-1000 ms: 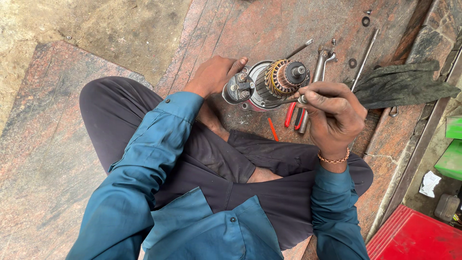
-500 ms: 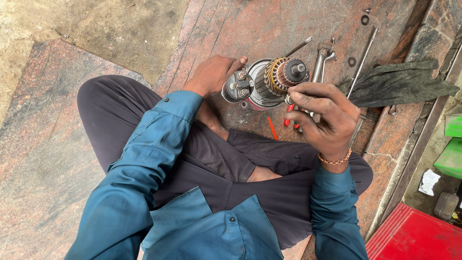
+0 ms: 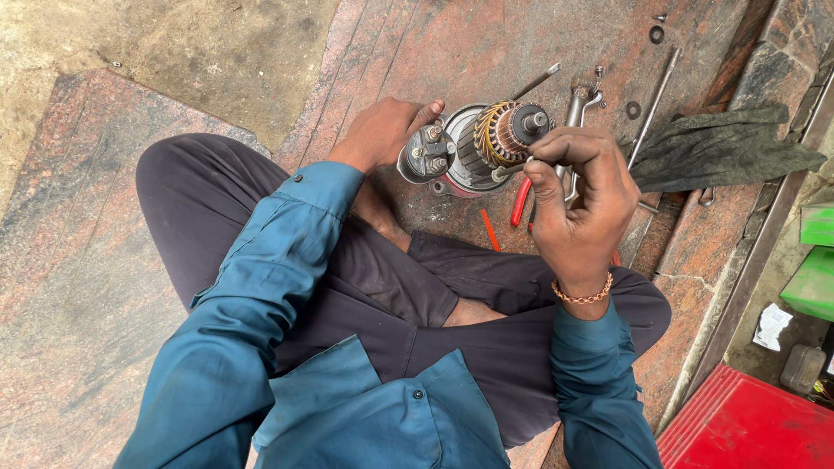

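**Starter motor on the stone floor, both hands on it**

Person sits cross-legged on a reddish stone floor (image 3: 486, 43) with a starter motor (image 3: 469, 148) right in front of the shins. The left hand (image 3: 382, 130) is wrapped around the housing by the solenoid end, fingers closed on it, holding it steady. The right hand (image 3: 578, 195) is curled tight, fingertips pinched on something small right beside the copper-wound armature (image 3: 508, 130) sticking out of the housing; can't tell what that piece is. Red-handled pliers (image 3: 521, 201) lie on the floor under the right hand, a wrench (image 3: 578, 100) just behind it. A long metal rod (image 3: 653, 104) and a dark green rag (image 3: 721, 149) sit off to the right, with a couple of washers (image 3: 657, 35) further back.
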`<act>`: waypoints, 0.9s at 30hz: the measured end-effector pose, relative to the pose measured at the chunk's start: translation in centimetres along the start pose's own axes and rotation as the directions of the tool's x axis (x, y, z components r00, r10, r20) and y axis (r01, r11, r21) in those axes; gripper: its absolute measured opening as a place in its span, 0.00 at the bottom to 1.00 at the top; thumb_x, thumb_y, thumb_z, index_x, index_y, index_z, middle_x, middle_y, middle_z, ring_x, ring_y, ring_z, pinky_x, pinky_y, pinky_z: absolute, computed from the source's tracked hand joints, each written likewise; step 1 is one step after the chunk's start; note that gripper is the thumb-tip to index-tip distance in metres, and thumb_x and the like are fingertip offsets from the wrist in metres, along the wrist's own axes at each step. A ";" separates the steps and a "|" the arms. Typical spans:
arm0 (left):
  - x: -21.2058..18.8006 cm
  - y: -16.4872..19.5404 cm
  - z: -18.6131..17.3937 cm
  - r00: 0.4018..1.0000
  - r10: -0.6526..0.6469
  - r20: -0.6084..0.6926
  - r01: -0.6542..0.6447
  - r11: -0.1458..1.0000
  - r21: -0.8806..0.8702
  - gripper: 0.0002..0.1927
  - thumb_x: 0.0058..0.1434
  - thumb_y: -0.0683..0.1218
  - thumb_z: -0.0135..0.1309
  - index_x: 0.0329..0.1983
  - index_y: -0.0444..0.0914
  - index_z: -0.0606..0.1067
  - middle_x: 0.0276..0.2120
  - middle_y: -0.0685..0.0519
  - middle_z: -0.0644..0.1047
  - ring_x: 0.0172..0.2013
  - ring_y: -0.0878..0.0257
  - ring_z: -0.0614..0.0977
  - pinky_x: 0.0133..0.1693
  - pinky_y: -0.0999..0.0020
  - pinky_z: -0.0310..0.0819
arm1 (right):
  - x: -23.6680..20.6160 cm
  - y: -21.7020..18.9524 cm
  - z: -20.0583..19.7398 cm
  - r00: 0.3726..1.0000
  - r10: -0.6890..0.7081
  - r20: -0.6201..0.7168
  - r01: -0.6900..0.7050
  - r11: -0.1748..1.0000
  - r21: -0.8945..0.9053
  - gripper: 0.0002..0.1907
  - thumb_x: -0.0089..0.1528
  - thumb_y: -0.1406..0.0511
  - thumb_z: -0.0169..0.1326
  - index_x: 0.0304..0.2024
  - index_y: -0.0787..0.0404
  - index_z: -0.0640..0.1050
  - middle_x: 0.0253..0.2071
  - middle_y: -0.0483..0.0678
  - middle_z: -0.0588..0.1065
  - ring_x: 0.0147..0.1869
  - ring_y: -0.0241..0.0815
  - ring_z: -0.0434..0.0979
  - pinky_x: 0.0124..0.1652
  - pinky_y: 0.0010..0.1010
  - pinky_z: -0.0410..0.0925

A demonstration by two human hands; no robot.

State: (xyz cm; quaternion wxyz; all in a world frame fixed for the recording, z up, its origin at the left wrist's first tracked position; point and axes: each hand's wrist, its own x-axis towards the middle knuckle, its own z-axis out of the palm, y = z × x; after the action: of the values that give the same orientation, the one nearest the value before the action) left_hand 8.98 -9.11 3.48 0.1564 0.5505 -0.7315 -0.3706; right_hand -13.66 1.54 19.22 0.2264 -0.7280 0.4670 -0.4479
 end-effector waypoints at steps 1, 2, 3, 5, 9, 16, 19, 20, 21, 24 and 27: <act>0.0 0.0 0.0 1.000 0.012 -0.009 -0.012 1.000 -0.001 0.36 0.71 0.69 0.28 0.46 0.45 0.83 0.28 0.39 0.79 0.36 0.38 0.81 0.38 0.43 0.72 | 0.1 -0.1 0.1 0.999 0.049 0.010 -0.050 0.997 0.066 0.08 0.73 0.71 0.61 0.48 0.67 0.73 0.49 0.51 0.79 0.46 0.31 0.78 0.47 0.20 0.73; 0.0 0.0 0.0 1.000 0.007 -0.003 -0.007 1.000 -0.002 0.36 0.71 0.69 0.28 0.46 0.45 0.83 0.28 0.39 0.80 0.36 0.38 0.81 0.38 0.43 0.72 | 0.1 -0.2 0.2 0.995 0.096 0.024 -0.099 0.986 0.133 0.09 0.73 0.70 0.60 0.49 0.67 0.72 0.51 0.51 0.80 0.45 0.30 0.78 0.45 0.20 0.73; 0.0 0.0 0.0 1.000 0.001 0.002 -0.001 1.000 -0.002 0.36 0.71 0.69 0.28 0.46 0.45 0.83 0.28 0.39 0.80 0.36 0.38 0.81 0.38 0.43 0.72 | 0.2 -0.2 0.2 0.992 0.123 0.034 -0.127 0.975 0.181 0.09 0.71 0.70 0.59 0.49 0.67 0.72 0.48 0.50 0.80 0.46 0.30 0.79 0.45 0.20 0.74; 0.0 0.0 -0.1 1.000 -0.004 0.007 0.004 1.000 -0.008 0.36 0.71 0.69 0.29 0.46 0.45 0.83 0.28 0.39 0.80 0.36 0.38 0.81 0.38 0.43 0.72 | 0.4 -0.2 0.1 0.983 0.175 0.057 -0.184 0.943 0.278 0.12 0.67 0.69 0.57 0.50 0.67 0.72 0.43 0.48 0.79 0.48 0.31 0.81 0.45 0.21 0.75; -0.1 0.0 -0.1 1.000 0.009 0.001 -0.009 1.000 -0.013 0.36 0.71 0.69 0.29 0.45 0.45 0.83 0.28 0.38 0.79 0.35 0.38 0.81 0.39 0.44 0.73 | 0.3 0.5 -0.7 0.956 0.234 0.179 -0.282 0.900 0.333 0.11 0.72 0.72 0.57 0.56 0.71 0.79 0.47 0.53 0.81 0.43 0.34 0.80 0.44 0.23 0.74; 0.0 0.0 -0.1 1.000 0.005 -0.006 -0.004 1.000 0.006 0.36 0.71 0.69 0.29 0.43 0.43 0.83 0.28 0.39 0.80 0.35 0.38 0.81 0.38 0.44 0.73 | 0.0 2.0 -1.1 0.977 0.173 0.127 -0.207 0.914 0.350 0.06 0.70 0.75 0.62 0.48 0.72 0.77 0.48 0.55 0.78 0.48 0.36 0.81 0.49 0.26 0.77; 0.0 0.0 -0.1 1.000 0.012 -0.017 -0.012 1.000 -0.011 0.36 0.71 0.69 0.29 0.43 0.44 0.83 0.28 0.39 0.80 0.35 0.38 0.81 0.38 0.44 0.73 | -0.1 2.0 -0.8 0.981 0.173 0.092 -0.196 0.884 0.425 0.08 0.70 0.76 0.63 0.47 0.71 0.76 0.47 0.55 0.77 0.48 0.35 0.80 0.48 0.24 0.77; 0.0 0.0 -0.1 1.000 0.007 -0.013 -0.007 1.000 -0.010 0.36 0.71 0.69 0.29 0.43 0.44 0.83 0.28 0.39 0.80 0.35 0.38 0.81 0.38 0.44 0.73 | 0.0 2.0 -0.7 0.978 0.185 0.097 -0.209 0.863 0.460 0.08 0.69 0.76 0.62 0.48 0.70 0.76 0.47 0.55 0.77 0.46 0.34 0.80 0.47 0.23 0.77; 0.0 0.0 -0.1 1.000 0.002 -0.007 -0.002 1.000 -0.009 0.36 0.71 0.69 0.29 0.43 0.44 0.83 0.28 0.39 0.80 0.35 0.39 0.81 0.38 0.44 0.73 | 0.0 2.0 -0.7 0.967 0.223 0.124 -0.255 0.839 0.481 0.09 0.69 0.75 0.61 0.50 0.69 0.76 0.47 0.55 0.78 0.46 0.35 0.81 0.47 0.25 0.78; 0.0 0.0 0.0 1.000 0.015 -0.011 -0.015 1.000 -0.009 0.36 0.71 0.69 0.29 0.43 0.44 0.83 0.28 0.40 0.80 0.35 0.38 0.81 0.37 0.44 0.73 | 0.1 1.9 -1.2 0.932 0.302 0.200 -0.362 0.801 0.476 0.12 0.67 0.74 0.58 0.53 0.70 0.77 0.48 0.58 0.81 0.46 0.38 0.84 0.48 0.28 0.80; 0.1 -0.1 0.1 0.999 0.040 -0.022 -0.040 0.999 -0.009 0.36 0.71 0.69 0.29 0.43 0.43 0.83 0.28 0.40 0.80 0.35 0.38 0.81 0.38 0.44 0.73 | 0.2 1.9 -1.8 0.914 0.328 0.240 -0.402 0.818 0.413 0.11 0.68 0.75 0.58 0.53 0.72 0.79 0.48 0.60 0.81 0.45 0.40 0.84 0.47 0.29 0.80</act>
State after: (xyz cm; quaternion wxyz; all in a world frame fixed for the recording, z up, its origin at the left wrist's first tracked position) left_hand 9.00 -9.15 3.31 0.1744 0.5388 -0.7390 -0.3650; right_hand -16.06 0.66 18.81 0.5079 -0.5848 0.4609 -0.4332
